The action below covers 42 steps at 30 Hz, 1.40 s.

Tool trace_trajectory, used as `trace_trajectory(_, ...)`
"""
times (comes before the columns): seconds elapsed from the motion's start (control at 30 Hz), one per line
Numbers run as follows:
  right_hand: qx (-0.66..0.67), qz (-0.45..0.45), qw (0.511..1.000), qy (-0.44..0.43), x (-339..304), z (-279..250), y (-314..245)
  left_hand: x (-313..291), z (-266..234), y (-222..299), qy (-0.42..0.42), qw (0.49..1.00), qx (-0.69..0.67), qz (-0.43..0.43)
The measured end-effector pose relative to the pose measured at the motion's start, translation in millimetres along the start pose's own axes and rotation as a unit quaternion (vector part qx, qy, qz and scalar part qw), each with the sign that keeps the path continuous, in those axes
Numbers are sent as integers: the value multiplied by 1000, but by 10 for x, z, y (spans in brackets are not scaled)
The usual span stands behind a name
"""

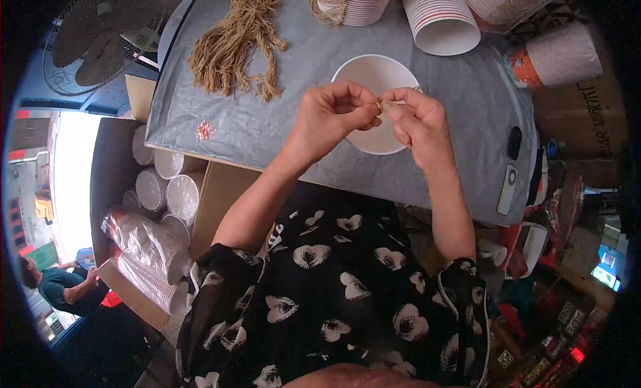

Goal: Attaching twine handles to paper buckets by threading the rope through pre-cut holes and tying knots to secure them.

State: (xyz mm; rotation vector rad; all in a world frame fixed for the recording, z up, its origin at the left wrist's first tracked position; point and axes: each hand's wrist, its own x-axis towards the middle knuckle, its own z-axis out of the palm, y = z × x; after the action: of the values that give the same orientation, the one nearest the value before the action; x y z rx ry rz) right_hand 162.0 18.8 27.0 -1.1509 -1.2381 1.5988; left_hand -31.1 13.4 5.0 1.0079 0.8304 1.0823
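A small bit, too tiny to be identified, is pinched between the fingertips of the left hand and right hand, the grip of each closed on it, above a white bowl placed on a gray-covered surface. Red-and-white pieces are gathered in a small heap to the left, with a bundle of tan cord laid beyond them. Stacked cups are ranged along the far side, and a fan is seen at far left.

Dark printed lettering stands on brown cardboard.
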Motion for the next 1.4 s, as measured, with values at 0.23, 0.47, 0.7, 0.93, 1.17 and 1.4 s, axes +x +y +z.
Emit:
trace_trajectory(0.23, -106, -31, 993, -28, -8, -32, -60, -18, -22, -20, -1, 1000, -3, -3)
trace_trajectory(0.47, -118, -27, 991, -57, 37, -36, -51, -20, -36, -45, -23, 1000, -8, 6)
trace_trajectory(0.7, -52, -11, 998, -28, 8, -82, 2, -10, -31, -53, -16, 999, -49, -1)
trace_trajectory(0.93, -58, -16, 998, -33, 31, -113, -69, 1, -39, -33, -18, 999, -45, -13)
trace_trajectory(1.17, -128, -37, 990, -38, 52, -51, -83, -7, -17, -41, -18, 1000, -21, -5)
trace_trajectory(1.4, -90, -23, 995, -38, 63, -50, -48, -13, 2, -83, -11, 1000, 11, 21)
